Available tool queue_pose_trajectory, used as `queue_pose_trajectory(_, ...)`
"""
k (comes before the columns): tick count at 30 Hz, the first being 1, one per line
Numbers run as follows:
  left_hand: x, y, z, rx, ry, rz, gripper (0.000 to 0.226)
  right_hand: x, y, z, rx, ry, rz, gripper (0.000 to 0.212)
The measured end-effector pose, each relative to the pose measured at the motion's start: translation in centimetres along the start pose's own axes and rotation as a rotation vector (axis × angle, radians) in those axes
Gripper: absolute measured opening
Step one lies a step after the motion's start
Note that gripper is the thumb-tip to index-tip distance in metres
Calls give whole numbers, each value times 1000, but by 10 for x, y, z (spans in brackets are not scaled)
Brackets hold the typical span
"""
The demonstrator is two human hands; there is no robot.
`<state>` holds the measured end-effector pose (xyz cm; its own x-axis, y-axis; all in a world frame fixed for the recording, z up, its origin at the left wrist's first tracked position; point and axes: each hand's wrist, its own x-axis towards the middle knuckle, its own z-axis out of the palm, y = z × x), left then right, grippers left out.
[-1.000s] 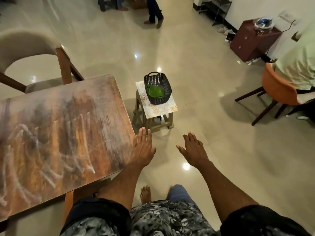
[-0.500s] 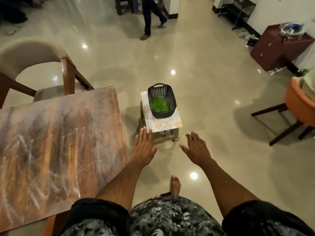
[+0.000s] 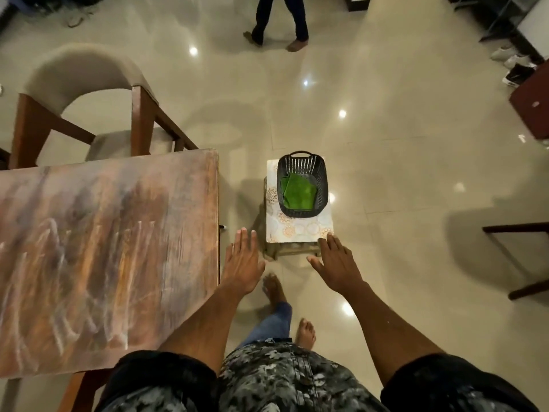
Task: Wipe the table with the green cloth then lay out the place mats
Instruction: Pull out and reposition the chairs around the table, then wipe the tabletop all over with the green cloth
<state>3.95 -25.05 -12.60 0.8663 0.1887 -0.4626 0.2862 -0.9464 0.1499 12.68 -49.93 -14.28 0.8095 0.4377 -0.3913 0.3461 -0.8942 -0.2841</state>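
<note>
A green cloth (image 3: 298, 194) lies folded inside a black plastic basket (image 3: 322, 179) on a small patterned stool (image 3: 298, 231) ahead of me. The brown wooden table (image 3: 98, 257) fills the left side, its top streaked with pale marks. My left hand (image 3: 242, 263) hovers with straight fingers just past the table's right edge, holding nothing. My right hand (image 3: 335, 264) is held out flat, fingertips near the stool's front right corner, also holding nothing. No place mats are in view.
A beige-backed wooden chair (image 3: 89, 114) stands behind the table. Another person's legs (image 3: 279, 22) walk across the glossy tiled floor at the top. A dark chair leg (image 3: 517, 257) and a maroon cabinet (image 3: 531, 99) sit to the right. My bare feet (image 3: 274, 288) are below the hands.
I have stepped closer to the stool, so basket and cloth sit nearer and more below me. Both hands stayed flat and moved forward; the right hand now reaches the stool's corner.
</note>
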Motion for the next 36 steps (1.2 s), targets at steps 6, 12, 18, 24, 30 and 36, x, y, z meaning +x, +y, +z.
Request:
queue_pose_trajectory(6, 82, 13, -37, -48, -9, 15, 83, 61, 13, -45, -4, 13, 18, 70)
queue_pose_trajectory(12, 142, 48, -54, -71, -3, 120, 84, 107, 43, -79, -31, 21, 74, 71)
queue_pose_trajectory(18, 163, 50, -54, -98, -60, 66, 84, 135, 46, -80, -35, -37, 32, 66)
queue_pose_trajectory(24, 172, 45, -54, -123, -99, -63, 84, 169, 52, -75, -22, -135, -59, 69)
queue_pose_trajectory(30, 199, 52, -38, -143, -129, -121, 84, 215, 60, -66, -16, -209, -118, 75)
queue_pose_trajectory(36, 289, 86, 6, -212, -79, -74, 84, 296, 94, -17, -53, -252, -169, 70)
